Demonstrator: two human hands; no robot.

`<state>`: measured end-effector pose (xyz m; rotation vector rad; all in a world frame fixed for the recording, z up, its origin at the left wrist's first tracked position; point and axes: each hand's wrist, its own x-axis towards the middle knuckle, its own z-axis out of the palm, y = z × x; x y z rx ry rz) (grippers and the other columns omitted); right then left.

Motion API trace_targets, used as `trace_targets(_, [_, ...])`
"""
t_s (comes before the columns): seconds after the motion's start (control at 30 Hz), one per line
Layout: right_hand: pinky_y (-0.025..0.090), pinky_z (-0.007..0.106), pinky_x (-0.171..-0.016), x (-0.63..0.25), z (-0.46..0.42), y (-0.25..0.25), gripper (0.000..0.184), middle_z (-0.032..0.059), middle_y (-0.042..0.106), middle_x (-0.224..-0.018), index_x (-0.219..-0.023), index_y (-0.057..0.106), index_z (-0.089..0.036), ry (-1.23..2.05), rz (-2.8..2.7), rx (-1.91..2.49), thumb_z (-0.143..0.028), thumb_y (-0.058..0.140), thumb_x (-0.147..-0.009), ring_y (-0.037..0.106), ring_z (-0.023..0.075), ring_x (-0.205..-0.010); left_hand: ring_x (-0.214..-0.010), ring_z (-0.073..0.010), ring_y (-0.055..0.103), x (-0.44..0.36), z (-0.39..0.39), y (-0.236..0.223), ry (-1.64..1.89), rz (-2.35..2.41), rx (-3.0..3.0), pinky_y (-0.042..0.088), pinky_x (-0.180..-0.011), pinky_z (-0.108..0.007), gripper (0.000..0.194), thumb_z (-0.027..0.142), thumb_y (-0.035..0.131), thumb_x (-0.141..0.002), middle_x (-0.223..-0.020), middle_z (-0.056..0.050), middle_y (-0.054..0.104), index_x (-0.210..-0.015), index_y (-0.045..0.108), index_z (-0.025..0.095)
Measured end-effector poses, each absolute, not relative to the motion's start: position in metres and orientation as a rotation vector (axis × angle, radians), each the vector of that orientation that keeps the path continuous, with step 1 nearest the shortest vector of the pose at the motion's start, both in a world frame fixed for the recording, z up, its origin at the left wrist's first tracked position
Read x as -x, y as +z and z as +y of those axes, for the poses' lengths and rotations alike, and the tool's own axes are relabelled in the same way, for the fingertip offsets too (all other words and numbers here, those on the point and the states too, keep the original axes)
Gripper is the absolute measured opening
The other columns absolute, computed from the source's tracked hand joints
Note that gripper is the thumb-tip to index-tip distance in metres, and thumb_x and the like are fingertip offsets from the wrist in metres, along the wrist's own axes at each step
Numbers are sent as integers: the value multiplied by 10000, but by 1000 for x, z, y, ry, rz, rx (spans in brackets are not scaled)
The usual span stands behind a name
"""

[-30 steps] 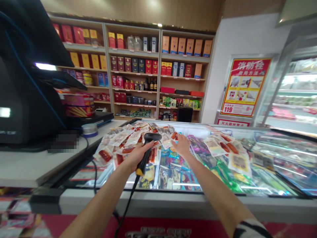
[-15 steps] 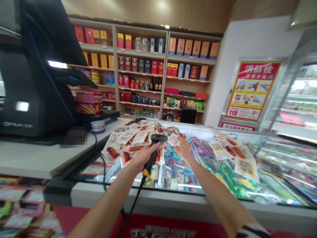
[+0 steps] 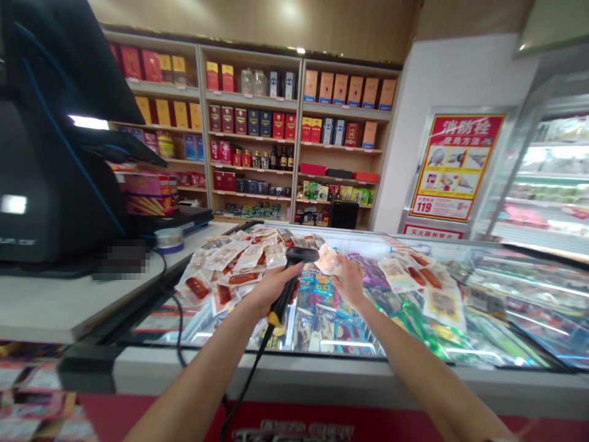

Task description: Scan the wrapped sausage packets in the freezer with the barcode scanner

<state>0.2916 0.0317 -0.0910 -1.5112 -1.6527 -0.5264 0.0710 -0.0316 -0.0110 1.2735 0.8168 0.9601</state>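
My left hand (image 3: 275, 287) is wrapped round the handle of a black barcode scanner (image 3: 302, 253) with a yellow-trimmed base and a trailing cable. Its head points right, toward a pale plastic food packet (image 3: 327, 259). That packet is pinched in my right hand (image 3: 350, 281), raised above the glass and close to the scanner head; its contents cannot be made out. Left of the scanner lies a pile of clear-and-white packets of reddish sausage-like food (image 3: 243, 278). More such packets (image 3: 431, 277) lie to the right of my right hand.
The packets lie on a glass-topped freezer (image 3: 317, 363) holding colourful wrapped goods. At left, a counter (image 3: 41, 304) bears a black checkout terminal (image 3: 59, 184) and a round tub (image 3: 169, 240). Behind stand shelves of boxes (image 3: 253, 126); a red poster (image 3: 457, 166) hangs at right.
My right hand has lifted the packet from beside the pile and turned it toward the scanner head. The view has shifted slightly to the right; the scanner stays in my left hand.
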Motion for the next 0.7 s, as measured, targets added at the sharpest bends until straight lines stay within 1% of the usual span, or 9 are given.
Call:
trace_targets(0.2, [264, 351, -814, -296, 33, -92, 455, 80, 551, -1042, -1105, 443, -156, -543, -1627, 1523, -235, 457, -658, 453, 226, -972, -391, -71, 446, -74, -35, -5, 928, 797, -1300, 338, -370, -196, 337, 464, 585, -630, -500, 31, 484, -637, 466, 149])
trace_targets(0.37, [262, 343, -810, -300, 34, -93, 447, 79, 556, -1024, -1096, 451, -149, -564, -1589, 1507, -223, 470, -656, 458, 220, -957, -396, -71, 450, -75, -33, -4, 908, 790, -1280, 338, -367, -192, 317, 445, 579, -644, -519, 27, 496, -672, 474, 147])
trace_targets(0.5, [260, 336, -801, -298, 33, -93, 434, 71, 562, -999, -1086, 457, -149, -592, -1610, 1468, -223, 475, -658, 461, 215, -933, -395, -69, 445, -79, -32, -2, 899, 747, -1299, 335, -363, -188, 304, 431, 572, -655, -509, 28, 488, -660, 465, 147])
trace_targets(0.6, [255, 331, -799, -297, 32, -93, 425, 67, 564, -993, -1083, 459, -157, -600, -1628, 1458, -225, 470, -663, 461, 210, -926, -385, -68, 435, -82, -32, -3, 895, 749, -1364, 336, -367, -191, 312, 440, 560, -666, -479, 32, 469, -635, 459, 147])
trace_targets(0.7, [245, 330, -802, -299, 31, -92, 420, 67, 563, -992, -1084, 459, -164, -589, -1600, 1512, -213, 461, -666, 460, 209, -935, -392, -69, 442, -80, -30, -4, 924, 785, -1359, 334, -365, -191, 326, 454, 567, -656, -498, 27, 481, -647, 466, 143])
